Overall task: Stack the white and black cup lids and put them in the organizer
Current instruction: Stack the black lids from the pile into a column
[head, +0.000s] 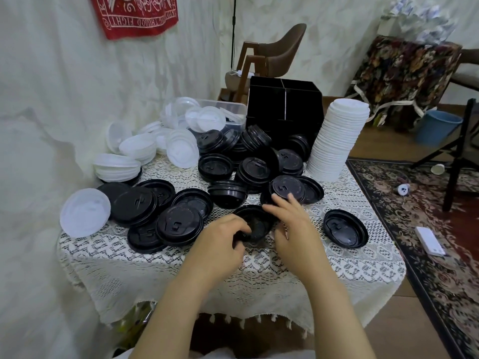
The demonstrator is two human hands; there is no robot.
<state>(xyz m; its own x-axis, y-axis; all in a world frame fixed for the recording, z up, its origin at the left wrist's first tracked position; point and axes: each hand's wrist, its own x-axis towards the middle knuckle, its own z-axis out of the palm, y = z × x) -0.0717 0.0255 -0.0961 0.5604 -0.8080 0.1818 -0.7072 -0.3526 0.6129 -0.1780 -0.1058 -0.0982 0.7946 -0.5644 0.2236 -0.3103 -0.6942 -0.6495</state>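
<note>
Left hand (220,242) grips the 9 o'clock rim of a small upturned black lid stack (255,221) mid-table, and right hand (290,226) curls round its 3 o'clock side. Black organizer (285,104) is at 12 o'clock, tall white lid stack (337,141) at 1.

Looking down at a small worktop (324,275) with a white lace cloth (160,275) draped over it. Black lids (215,165) are strewn all over the middle and left, some flat, some overlapping, a few in short leaning piles. One lone black lid (346,228) sits apart near the right edge. A heap of white lids (137,146) is at the back left, and a single white lid (85,212) lies at the front-left edge. I can see a tall white stack (337,143) leaning at the right rear, just beside the black organizer (298,107). A clear tub (233,107) sits left of that.
</note>
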